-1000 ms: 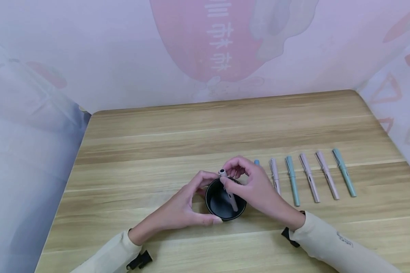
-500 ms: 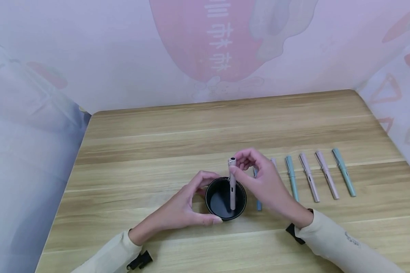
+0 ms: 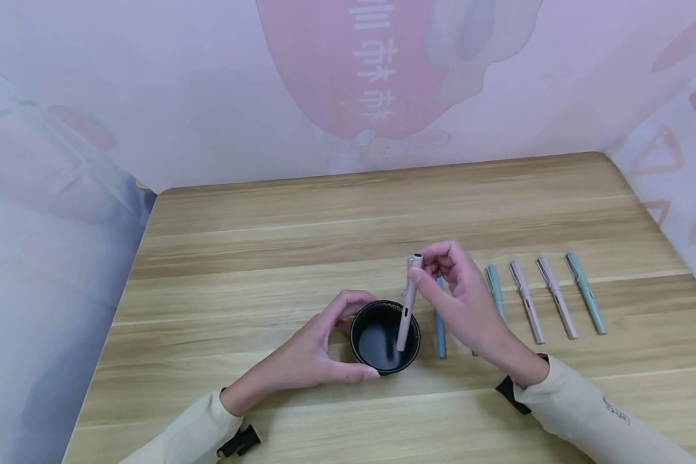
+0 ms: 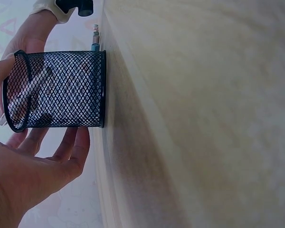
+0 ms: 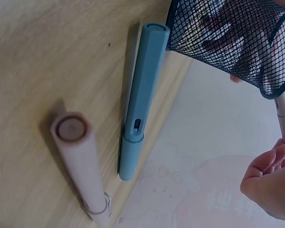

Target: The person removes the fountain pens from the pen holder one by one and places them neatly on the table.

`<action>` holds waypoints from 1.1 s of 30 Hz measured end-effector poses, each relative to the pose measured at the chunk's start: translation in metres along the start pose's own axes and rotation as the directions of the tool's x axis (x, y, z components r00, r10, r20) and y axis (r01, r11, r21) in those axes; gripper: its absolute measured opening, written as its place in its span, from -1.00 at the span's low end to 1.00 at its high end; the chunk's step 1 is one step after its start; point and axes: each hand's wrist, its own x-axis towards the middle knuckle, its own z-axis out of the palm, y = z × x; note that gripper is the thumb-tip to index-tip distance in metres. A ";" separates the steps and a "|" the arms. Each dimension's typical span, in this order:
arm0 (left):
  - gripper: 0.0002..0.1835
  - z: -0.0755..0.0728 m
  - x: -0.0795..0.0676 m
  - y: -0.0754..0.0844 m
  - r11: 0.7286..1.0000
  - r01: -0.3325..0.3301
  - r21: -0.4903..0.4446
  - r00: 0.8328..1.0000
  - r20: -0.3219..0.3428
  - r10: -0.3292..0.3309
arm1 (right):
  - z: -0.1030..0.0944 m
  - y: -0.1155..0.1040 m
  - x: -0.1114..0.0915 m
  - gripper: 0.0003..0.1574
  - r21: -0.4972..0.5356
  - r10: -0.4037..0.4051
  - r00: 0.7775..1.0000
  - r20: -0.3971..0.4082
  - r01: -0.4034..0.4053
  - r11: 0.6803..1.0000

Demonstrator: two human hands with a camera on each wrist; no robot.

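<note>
My left hand (image 3: 319,351) holds a black mesh pen cup (image 4: 76,107) from the side, thumb at the front and fingers curled behind. The cup stands upright on the table. Between thumb and fingers, my right hand (image 3: 458,299) pinches a pale pink capped pen (image 3: 407,312) near its clip end. That pen leans, its lower end still within the cup's mouth near the right rim. Just right of the cup lies a blue pen (image 3: 441,335), partly below my right hand. Beside it, another pink pen (image 5: 80,161) is mostly hidden by that hand in the head view.
Further right on the wooden table (image 3: 267,245) lie a teal pen (image 3: 495,287), two pink pens, one nearer (image 3: 526,299) and one farther (image 3: 557,296), and a teal pen (image 3: 586,293) at the row's end. Printed curtains (image 3: 209,96) hang behind the table.
My right hand has moved up and to the right, drawing the pink pen partly up from the cup's inside towards its right rim. The left hand and the cup have stayed put.
</note>
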 end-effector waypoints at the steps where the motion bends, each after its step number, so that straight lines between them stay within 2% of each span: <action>1: 0.02 0.000 0.000 0.000 1.000 -0.001 -0.001 1.000 0.001 0.001 | 0.000 0.000 0.000 -0.75 0.006 -0.006 1.000 -0.005 0.006 1.000; 7: 0.01 -0.001 0.000 -0.001 1.000 0.001 0.003 1.000 0.004 -0.001 | -0.005 -0.002 0.000 -0.71 0.043 0.025 0.998 -0.051 -0.022 0.999; 13: 0.00 -0.001 0.001 -0.002 1.000 0.010 0.002 1.000 0.006 -0.010 | -0.015 -0.006 0.001 -0.69 0.061 0.169 0.981 -0.100 -0.163 0.985; 16: 0.00 -0.001 0.001 -0.003 1.000 0.008 -0.001 1.000 0.009 -0.008 | -0.021 -0.008 0.003 -0.69 0.101 0.212 0.971 -0.112 -0.201 0.974; 21: 0.00 -0.001 0.001 -0.003 1.000 0.001 0.003 1.000 0.010 -0.001 | -0.028 -0.009 0.003 -0.74 0.181 0.197 0.969 -0.151 -0.169 0.969; 26: -0.01 -0.001 0.000 -0.002 1.000 0.006 0.015 1.000 0.010 -0.006 | -0.035 -0.009 0.002 -0.75 0.194 0.181 0.964 -0.196 -0.142 0.971; 33: -0.01 -0.002 0.000 -0.001 1.000 0.022 0.015 1.000 0.011 -0.022 | -0.045 -0.007 0.000 -0.77 0.227 0.185 0.958 -0.218 -0.135 0.965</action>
